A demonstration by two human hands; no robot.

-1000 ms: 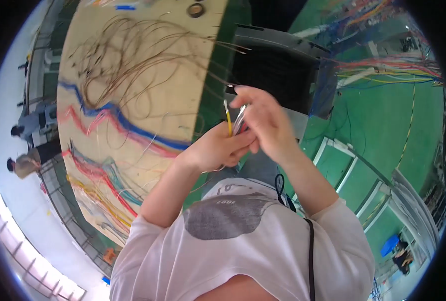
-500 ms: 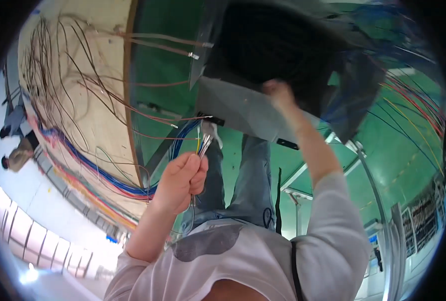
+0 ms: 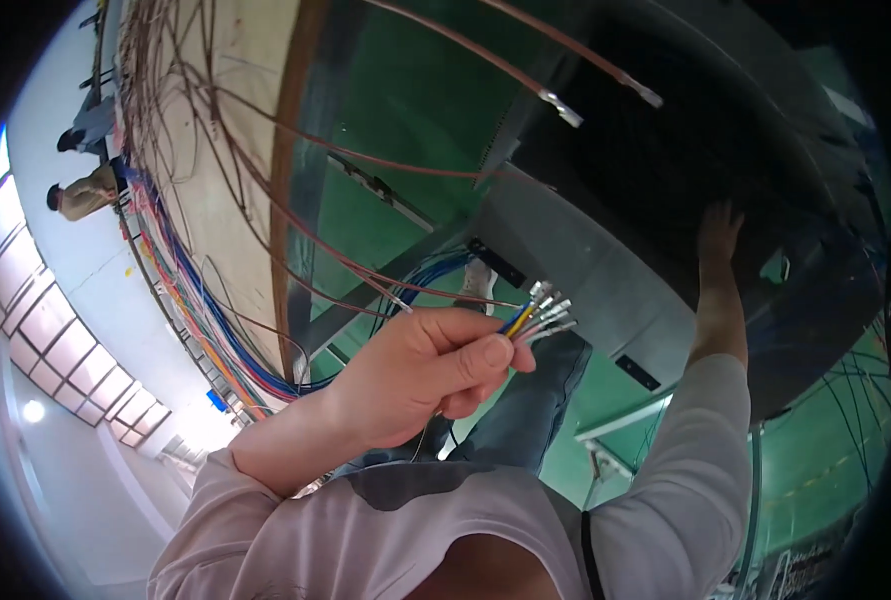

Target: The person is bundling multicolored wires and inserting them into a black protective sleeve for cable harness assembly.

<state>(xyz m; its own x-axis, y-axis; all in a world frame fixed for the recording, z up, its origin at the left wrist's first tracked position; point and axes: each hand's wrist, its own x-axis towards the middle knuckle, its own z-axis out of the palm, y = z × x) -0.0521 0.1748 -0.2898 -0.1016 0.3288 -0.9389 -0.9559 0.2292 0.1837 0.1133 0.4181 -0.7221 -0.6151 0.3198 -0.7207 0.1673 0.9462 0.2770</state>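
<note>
- Several wires (image 3: 522,319), blue and yellow among them, were pinched in my left hand (image 3: 435,370), their metal ends (image 3: 559,307) pointing toward two o'clock.
- My right hand (image 3: 720,235) was at the dark part of the grey box (image 3: 585,245), at two o'clock from my left; I couldn't tell whether it held anything.
- Brown cables (image 3: 405,167) crossed the edge of the bench (image 3: 253,55) at eleven o'clock, toward the box.

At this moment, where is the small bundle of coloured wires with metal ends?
In the head view, the wire bundle is just right of centre, pinched in the left hand, its metal ends appearing near the grey panel.
</note>
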